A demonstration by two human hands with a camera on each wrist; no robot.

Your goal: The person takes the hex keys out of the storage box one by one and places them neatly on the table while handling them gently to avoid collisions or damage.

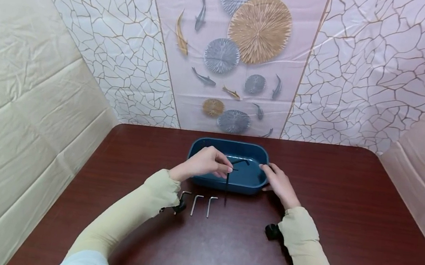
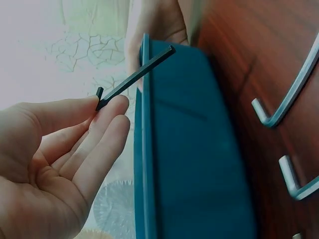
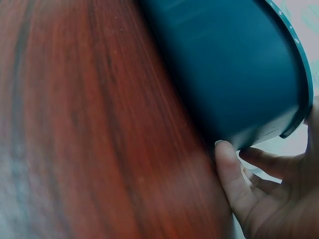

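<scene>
My left hand (image 1: pixel 208 161) pinches a black hex key (image 1: pixel 227 183) between thumb and fingertips. The key's long arm points down past the near side of a blue rectangular tray (image 1: pixel 206 180). In the left wrist view, the same hand (image 2: pixel 65 149) holds the black key (image 2: pixel 139 75) near its bend, apart from the tray wall (image 2: pixel 189 149). Another black hex key (image 1: pixel 242 161) lies inside the tray. My right hand (image 1: pixel 280 184) grips the tray's right end, with fingers over the rim. In the right wrist view, its thumb (image 3: pixel 228 162) rests low on the tray's side.
Three silver hex keys (image 1: pixel 209 207) lie in a row on the dark red wooden table (image 1: pixel 220 254), in front of the tray. My left wrist partly covers the leftmost one. A patterned cloth wall (image 1: pixel 237 95) stands behind the table, with plain cloth (image 1: pixel 40 96) at the sides.
</scene>
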